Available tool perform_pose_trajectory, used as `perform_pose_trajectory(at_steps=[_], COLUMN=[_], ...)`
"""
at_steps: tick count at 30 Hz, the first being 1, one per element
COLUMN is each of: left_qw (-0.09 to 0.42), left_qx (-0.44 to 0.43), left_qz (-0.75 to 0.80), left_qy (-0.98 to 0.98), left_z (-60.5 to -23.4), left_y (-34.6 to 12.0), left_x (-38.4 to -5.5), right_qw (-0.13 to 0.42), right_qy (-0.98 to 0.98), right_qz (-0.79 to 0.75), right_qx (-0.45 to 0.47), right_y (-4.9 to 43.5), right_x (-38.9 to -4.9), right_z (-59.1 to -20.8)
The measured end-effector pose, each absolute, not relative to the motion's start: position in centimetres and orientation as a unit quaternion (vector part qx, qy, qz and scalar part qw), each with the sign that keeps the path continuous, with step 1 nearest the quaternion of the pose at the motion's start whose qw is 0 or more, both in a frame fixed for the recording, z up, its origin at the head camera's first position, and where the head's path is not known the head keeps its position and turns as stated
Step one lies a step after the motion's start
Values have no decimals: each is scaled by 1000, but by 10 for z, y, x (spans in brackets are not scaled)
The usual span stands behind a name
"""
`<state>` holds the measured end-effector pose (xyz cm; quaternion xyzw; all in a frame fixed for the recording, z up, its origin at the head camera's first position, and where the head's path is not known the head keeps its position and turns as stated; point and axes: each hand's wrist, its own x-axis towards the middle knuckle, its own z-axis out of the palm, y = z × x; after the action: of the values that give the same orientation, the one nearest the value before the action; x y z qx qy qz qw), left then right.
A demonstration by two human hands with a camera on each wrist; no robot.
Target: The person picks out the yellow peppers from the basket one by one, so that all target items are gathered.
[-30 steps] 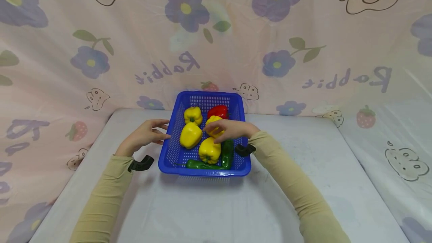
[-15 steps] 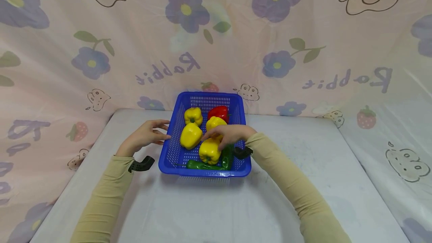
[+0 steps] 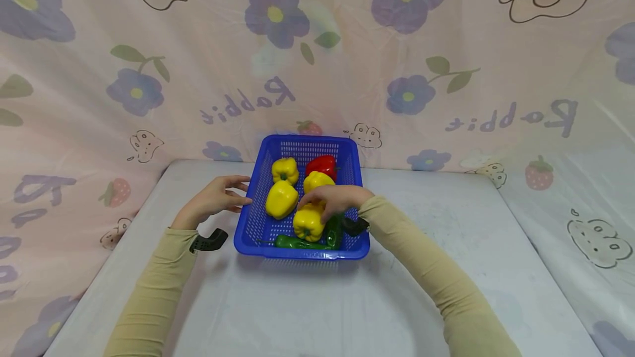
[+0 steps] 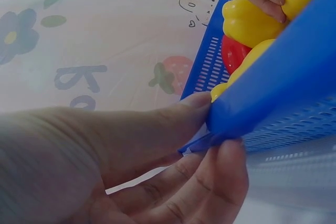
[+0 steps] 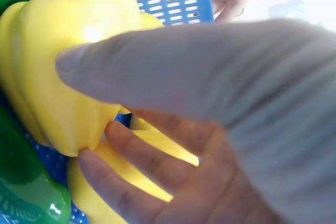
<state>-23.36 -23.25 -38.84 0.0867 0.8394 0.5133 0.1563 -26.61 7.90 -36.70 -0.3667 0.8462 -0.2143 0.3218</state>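
My left hand (image 3: 213,198) is at the left side of a blue plastic basket (image 3: 301,255). In the left wrist view its thumb lies on the basket's rim (image 4: 273,77) and the fingertips are under it, pinching the edge. Inside the basket, my right hand (image 3: 341,197) grips the front yellow bell pepper (image 3: 308,226). The right wrist view has the thumb on one side of this bell pepper (image 5: 47,77) and fingertips at the other. Around it lie more yellow bell peppers (image 3: 281,200), a red pepper (image 3: 321,166) and long green peppers (image 3: 297,242).
The basket stands on a white-covered table (image 3: 317,307) near the back. A curtain (image 3: 337,59) printed with flowers and rabbits hangs behind the table and along its sides. Each wrist wears a black band mount (image 3: 209,240).
My right hand has come down and slightly nearer, from above the peppers onto the front yellow bell pepper, and now grips it. The left hand has stayed at the basket's rim.
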Motion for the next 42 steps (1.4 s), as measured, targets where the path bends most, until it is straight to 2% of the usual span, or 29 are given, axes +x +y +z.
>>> perform_pose_trajectory(at_steps=[42], left_qw=[157], left_qx=[80], left_qz=[516], left_qy=[838], left_z=[-388], left_y=[-231], left_x=[-233], right_qw=[320], right_qy=[841], right_qz=[-190], right_qx=[-392], right_y=[82], right_x=[-271], right_z=[-371])
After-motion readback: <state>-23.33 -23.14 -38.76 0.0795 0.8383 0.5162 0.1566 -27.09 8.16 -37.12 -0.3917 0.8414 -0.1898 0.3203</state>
